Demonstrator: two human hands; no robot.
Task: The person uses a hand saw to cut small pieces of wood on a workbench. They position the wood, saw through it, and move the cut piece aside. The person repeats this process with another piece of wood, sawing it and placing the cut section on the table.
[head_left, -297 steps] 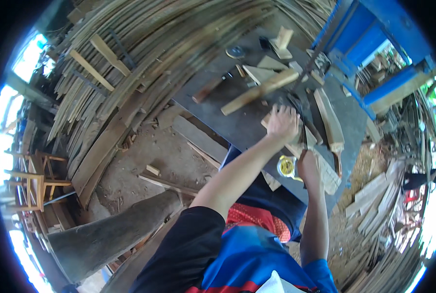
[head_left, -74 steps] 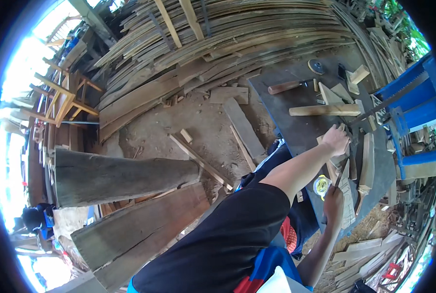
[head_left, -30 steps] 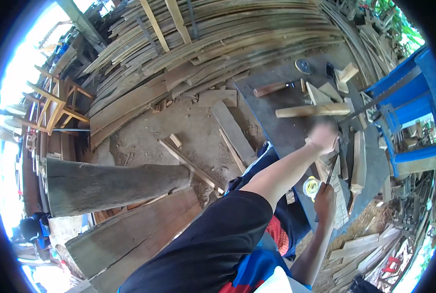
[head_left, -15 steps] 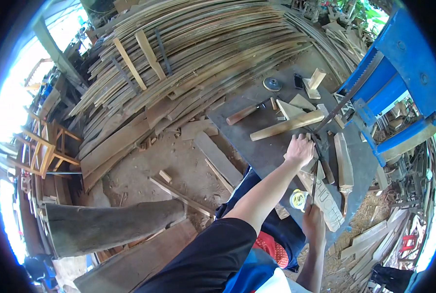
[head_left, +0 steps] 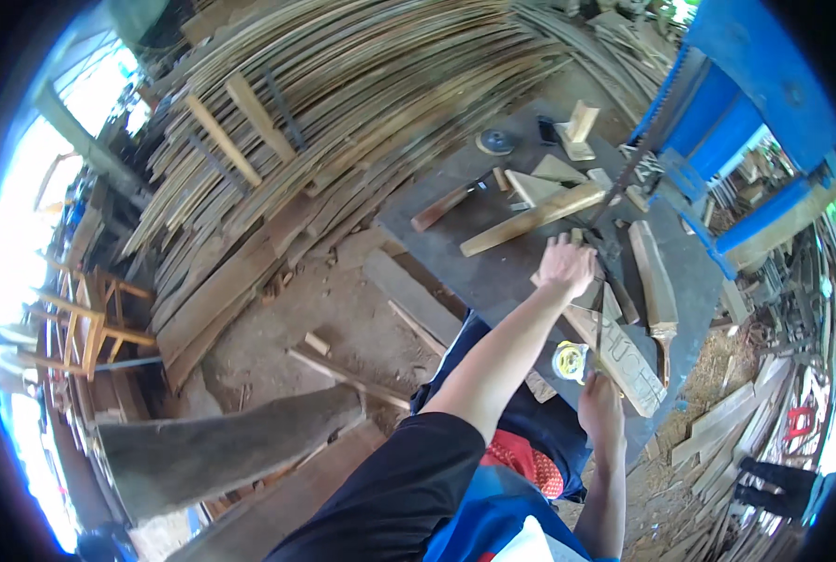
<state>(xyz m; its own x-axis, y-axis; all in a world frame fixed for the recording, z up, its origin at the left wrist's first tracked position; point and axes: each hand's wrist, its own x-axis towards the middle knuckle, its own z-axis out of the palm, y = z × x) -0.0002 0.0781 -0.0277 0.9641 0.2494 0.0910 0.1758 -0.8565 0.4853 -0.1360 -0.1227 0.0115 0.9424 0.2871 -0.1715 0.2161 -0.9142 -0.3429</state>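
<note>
My left hand (head_left: 568, 264) is closed over a small wooden piece (head_left: 577, 237) beside a dark metal fixture (head_left: 601, 245) on the dark worktable (head_left: 502, 281). My right hand (head_left: 599, 403), lower down, is wrapped round the handle end of a long thin metal tool (head_left: 601, 330), whose blade points away from me toward the left hand. It lies over a pale marked board (head_left: 631, 368). Just left of that tool sits a yellow tape measure (head_left: 568, 360). Further back are a wooden bar (head_left: 507, 230), a wooden-handled tool (head_left: 441, 208) and several offcuts (head_left: 547, 173).
A blue machine with a toothed blade (head_left: 764, 66) rises at right. Stacked planks (head_left: 343, 94) fill the back, wooden chair frames (head_left: 95, 318) stand left, slabs (head_left: 230, 454) lie lower left. Scrap wood (head_left: 717, 421) and a dark trouser-like shape (head_left: 769, 492) are lower right.
My view has swung, shifting the table up and left. Both hands keep their holds. The tool's blade stays pointed toward my left hand, which remains at the metal fixture.
</note>
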